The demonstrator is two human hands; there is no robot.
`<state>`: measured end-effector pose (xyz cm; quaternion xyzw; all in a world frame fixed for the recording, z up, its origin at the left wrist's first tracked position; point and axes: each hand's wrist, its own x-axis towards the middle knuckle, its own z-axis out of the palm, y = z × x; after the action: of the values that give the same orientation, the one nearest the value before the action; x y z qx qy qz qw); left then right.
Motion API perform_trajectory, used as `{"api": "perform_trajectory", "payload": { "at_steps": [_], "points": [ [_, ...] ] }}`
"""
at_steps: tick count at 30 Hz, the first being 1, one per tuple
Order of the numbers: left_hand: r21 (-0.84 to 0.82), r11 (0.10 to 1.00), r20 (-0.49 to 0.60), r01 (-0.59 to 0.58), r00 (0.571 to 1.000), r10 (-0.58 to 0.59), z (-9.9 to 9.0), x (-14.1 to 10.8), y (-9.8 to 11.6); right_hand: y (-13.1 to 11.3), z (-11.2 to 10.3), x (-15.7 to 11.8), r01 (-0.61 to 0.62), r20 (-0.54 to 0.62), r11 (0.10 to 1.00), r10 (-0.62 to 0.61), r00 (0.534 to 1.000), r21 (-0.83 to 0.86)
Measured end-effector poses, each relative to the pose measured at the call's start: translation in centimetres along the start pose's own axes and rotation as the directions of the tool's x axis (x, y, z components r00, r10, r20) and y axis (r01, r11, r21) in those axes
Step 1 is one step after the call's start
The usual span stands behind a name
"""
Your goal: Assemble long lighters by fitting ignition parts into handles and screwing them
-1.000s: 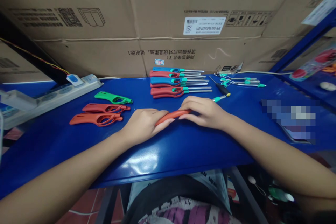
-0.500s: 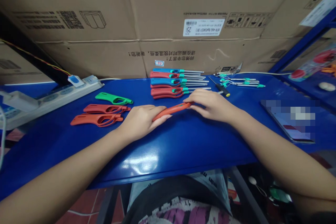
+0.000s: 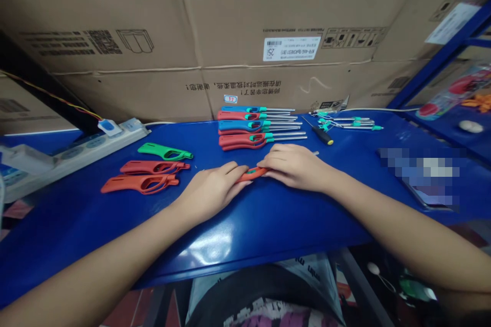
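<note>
An orange lighter [image 3: 251, 174] with a bit of green trigger showing lies between my hands above the blue table. My left hand [image 3: 215, 186] is closed round its handle end. Fingers of my right hand [image 3: 295, 167] close on its other end, and a metal tip pokes out past them. Behind my hands lies a stack of red and blue lighters [image 3: 245, 140] with metal rods pointing right. To the left are a green casing [image 3: 153, 149], a red casing [image 3: 134, 167] and an orange casing [image 3: 123, 184].
A screwdriver [image 3: 322, 134] and several metal rods with green parts [image 3: 356, 122] lie at the back right. A phone [image 3: 425, 179] is at the right, partly pixelated. A power strip [image 3: 88, 145] runs along the left. A cardboard box [image 3: 153, 82] stands behind the blue table [image 3: 307, 225].
My left hand has slid along the orange lighter toward my right hand, so less of it shows. Both hands sit slightly lower in view, and the camera view has shifted a little.
</note>
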<state>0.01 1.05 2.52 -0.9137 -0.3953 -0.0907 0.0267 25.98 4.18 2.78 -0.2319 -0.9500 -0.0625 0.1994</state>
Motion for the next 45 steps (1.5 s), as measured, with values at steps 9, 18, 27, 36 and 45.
{"api": "perform_trajectory", "payload": {
  "at_steps": [9, 18, 27, 36, 45],
  "points": [
    [0.071, 0.996, -0.098, 0.051, 0.994, -0.044, 0.0, 0.2, -1.5, 5.0, -2.1, -2.2, -0.338, 0.094, 0.938, 0.345, 0.934, -0.076],
    [0.054, 0.997, -0.125, 0.061, 0.991, -0.054, -0.2, 0.3, -1.9, 6.2, -2.2, -2.8, -0.288, 0.045, 0.957, 0.289, 0.956, -0.024],
    [0.011, 1.000, -0.059, -0.028, 0.998, 0.028, 0.1, 0.0, -0.7, 0.9, -0.5, -0.4, -0.096, 0.117, 0.991, 0.085, 0.990, 0.097],
    [-0.140, 0.990, -0.058, 0.000, 0.998, -0.009, 0.1, -0.2, -0.7, 1.4, -0.8, -0.6, -0.011, -0.003, 1.000, 0.011, 1.000, 0.024],
    [-0.396, 0.916, -0.007, 0.059, 0.998, -0.067, 0.3, 0.0, -0.3, 0.7, 0.9, -0.5, 0.169, -0.105, 0.968, -0.191, 0.976, -0.187]
  ]
}}
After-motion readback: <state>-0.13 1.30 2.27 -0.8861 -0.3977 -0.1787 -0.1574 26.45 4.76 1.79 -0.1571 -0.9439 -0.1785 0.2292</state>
